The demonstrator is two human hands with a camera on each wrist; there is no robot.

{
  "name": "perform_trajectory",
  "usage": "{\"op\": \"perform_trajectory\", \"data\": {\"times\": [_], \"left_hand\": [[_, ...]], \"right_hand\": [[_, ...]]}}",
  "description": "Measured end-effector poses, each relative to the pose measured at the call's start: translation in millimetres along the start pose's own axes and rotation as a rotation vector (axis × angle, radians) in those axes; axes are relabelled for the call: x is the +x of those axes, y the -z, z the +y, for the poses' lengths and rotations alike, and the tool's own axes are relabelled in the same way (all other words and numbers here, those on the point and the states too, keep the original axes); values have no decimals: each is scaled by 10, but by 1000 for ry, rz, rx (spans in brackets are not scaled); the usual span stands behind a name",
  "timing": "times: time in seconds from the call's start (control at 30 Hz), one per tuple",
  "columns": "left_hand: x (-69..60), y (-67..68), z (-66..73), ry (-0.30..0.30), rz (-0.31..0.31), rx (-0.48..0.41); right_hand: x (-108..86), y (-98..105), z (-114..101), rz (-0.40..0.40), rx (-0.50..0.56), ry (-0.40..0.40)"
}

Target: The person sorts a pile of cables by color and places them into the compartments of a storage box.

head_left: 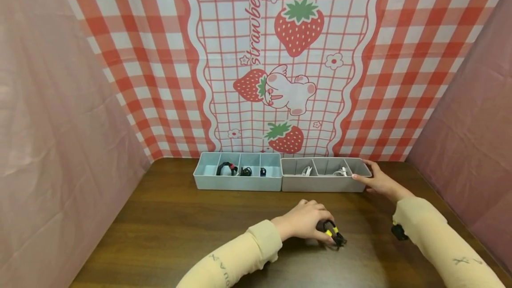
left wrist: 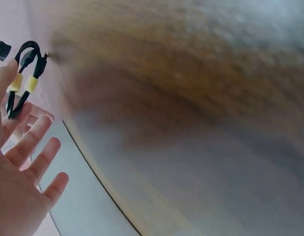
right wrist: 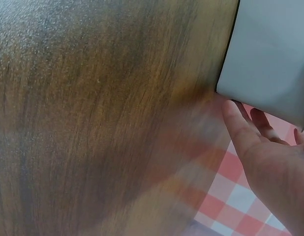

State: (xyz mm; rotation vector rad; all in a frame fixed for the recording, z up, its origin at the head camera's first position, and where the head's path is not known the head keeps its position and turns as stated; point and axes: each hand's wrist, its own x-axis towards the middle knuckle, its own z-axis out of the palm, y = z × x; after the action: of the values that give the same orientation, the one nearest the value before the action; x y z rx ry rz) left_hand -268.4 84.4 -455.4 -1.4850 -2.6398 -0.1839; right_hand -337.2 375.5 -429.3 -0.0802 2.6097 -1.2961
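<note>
My left hand [head_left: 302, 220], low over the middle of the table, pinches a coiled black cable [head_left: 338, 238] with yellow bands. In the left wrist view that cable [left wrist: 29, 81] is held at the thumb and forefinger, while the other fingers [left wrist: 36, 169] extend away from it. My right hand [head_left: 382, 182] touches the right end of a long grey divided box [head_left: 316, 184]. Its thumb lies at the box's front top corner. In the right wrist view, fairly straight fingers [right wrist: 243, 130] lie along the end of the box [right wrist: 265, 54]. White cables [head_left: 341, 171] lie in the grey box's compartments.
A light blue divided box [head_left: 240, 184] stands end to end with the grey one at the table's back. Inside are a black cable with red [head_left: 226, 168] and smaller dark cables [head_left: 246, 171]. A strawberry-print checked cloth [head_left: 160, 79] hangs behind; pink cloths [head_left: 60, 123] flank the wooden table [head_left: 168, 234].
</note>
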Motion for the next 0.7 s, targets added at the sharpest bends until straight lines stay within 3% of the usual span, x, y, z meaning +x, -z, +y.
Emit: {"op": "perform_trajectory", "data": {"times": [0.37,0.7], "left_hand": [[-60,102,-35,5,30,-2],[-130,289,-48,25,9,27]], "right_hand": [[15,12,34,-4,0,-14],[-16,16,6,-7,-6,-11]]}}
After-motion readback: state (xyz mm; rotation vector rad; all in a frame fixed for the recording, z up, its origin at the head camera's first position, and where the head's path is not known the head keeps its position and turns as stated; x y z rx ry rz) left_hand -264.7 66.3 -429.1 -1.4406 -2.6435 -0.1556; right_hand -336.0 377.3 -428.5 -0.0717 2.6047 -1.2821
